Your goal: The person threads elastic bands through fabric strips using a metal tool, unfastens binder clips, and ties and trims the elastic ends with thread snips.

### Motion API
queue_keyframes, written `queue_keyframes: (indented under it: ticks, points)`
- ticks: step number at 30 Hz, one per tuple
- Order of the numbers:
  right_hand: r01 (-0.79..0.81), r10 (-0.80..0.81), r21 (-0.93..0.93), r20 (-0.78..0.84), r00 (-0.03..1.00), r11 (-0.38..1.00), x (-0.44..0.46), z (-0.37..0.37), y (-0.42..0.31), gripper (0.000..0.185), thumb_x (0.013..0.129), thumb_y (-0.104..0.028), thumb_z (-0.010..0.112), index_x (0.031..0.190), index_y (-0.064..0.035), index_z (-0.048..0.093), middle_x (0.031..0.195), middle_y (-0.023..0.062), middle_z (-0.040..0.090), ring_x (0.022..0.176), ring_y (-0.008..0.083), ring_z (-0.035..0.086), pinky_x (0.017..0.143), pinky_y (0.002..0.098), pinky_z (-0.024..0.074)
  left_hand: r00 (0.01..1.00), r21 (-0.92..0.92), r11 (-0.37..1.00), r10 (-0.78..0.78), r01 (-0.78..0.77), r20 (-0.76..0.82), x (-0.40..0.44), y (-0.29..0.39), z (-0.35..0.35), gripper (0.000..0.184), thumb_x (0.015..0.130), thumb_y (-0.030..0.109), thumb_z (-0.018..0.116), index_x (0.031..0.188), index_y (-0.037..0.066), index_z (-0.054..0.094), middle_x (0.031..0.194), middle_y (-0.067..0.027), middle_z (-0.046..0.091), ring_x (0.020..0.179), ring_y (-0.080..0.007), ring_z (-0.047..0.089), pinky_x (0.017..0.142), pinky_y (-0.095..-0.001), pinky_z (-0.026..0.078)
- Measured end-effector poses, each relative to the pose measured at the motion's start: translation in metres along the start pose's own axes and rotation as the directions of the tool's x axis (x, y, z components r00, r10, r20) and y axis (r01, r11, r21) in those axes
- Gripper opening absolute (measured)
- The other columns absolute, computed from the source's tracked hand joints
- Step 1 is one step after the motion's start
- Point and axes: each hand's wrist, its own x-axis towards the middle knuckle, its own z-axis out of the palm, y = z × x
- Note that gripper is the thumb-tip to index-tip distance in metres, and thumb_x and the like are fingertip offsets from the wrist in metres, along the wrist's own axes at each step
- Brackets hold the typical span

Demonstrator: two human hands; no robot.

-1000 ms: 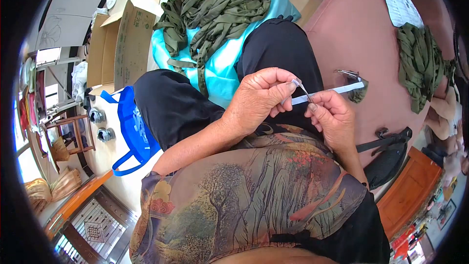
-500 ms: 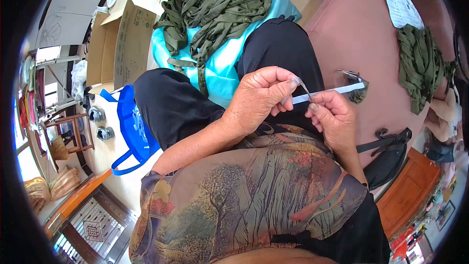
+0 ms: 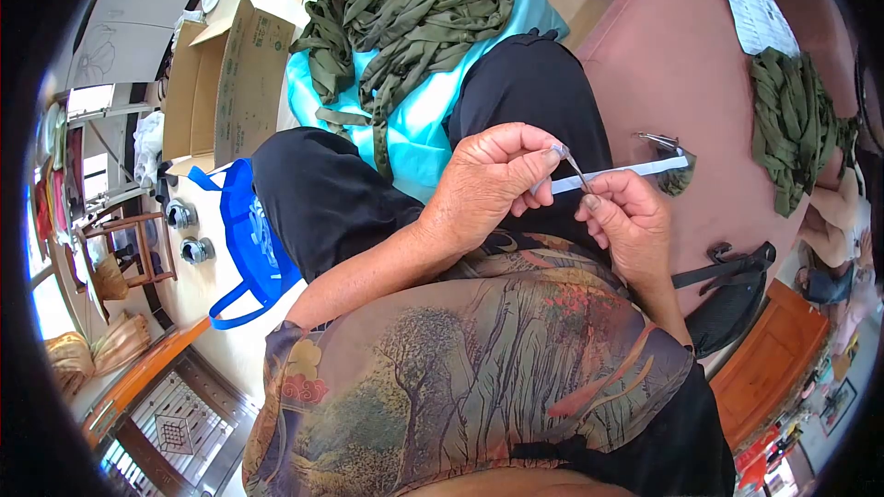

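My left hand (image 3: 497, 179) is closed in a pinch, with a small pale piece at its thumb and fingertip. A thin pointed metal tool (image 3: 576, 171) slants between both hands, and my right hand (image 3: 629, 221) pinches its lower end. The narrow white strip (image 3: 658, 167) passes behind my fingers; its left part lies by my left fingertips. Its right end lies over a small olive cloth piece (image 3: 678, 181) on the brown cushion (image 3: 635, 64). A metal tool with thin arms (image 3: 657, 139) rests just above that cloth.
Olive strips (image 3: 428, 14) are heaped on turquoise cloth (image 3: 419, 143) beyond my knees; more olive strips (image 3: 790, 124) lie right, near a paper sheet (image 3: 750, 5). An open cardboard box (image 3: 249, 83) and blue bag (image 3: 249, 248) stand left. A black bag (image 3: 732, 308) is right; another person (image 3: 833, 230) is beyond.
My hands hold nearly the same pose, with the thin tool and white strip in almost the same place. At the far right, the other person has shifted slightly.
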Motion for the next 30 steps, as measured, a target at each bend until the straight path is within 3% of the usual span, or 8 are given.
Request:
queue_keyframes:
  ticks: [15,30]
  points:
    - [0.086,-0.087,-0.078,-0.011,0.996,0.993,0.0018,0.0011,0.0032,0.011,0.09,-0.003,0.064,0.1,-0.0011,0.062,0.087,0.0021,0.065,0.073,0.0057,0.06,0.059,0.0193,0.0477,1.0,-0.01,1.0,0.019,-0.019,-0.001,0.0001,-0.0033,-0.0038,0.013,0.092,0.014,0.065,0.1,0.004,0.066,0.073,-0.0016,0.063,0.061,-0.0071,0.058,0.051,-0.0195,0.041]
    - [0.113,-0.113,-0.137,0.006,0.994,0.984,0.0009,0.0007,0.0033,0.009,0.09,-0.003,0.064,0.098,-0.0016,0.061,0.084,0.0021,0.065,0.07,0.0052,0.059,0.058,0.0198,0.0469,0.999,-0.003,1.0,0.031,-0.031,-0.013,0.001,-0.0058,-0.006,0.015,0.092,0.015,0.064,0.102,0.004,0.066,0.073,-0.0019,0.063,0.062,-0.0072,0.058,0.052,-0.0196,0.042]
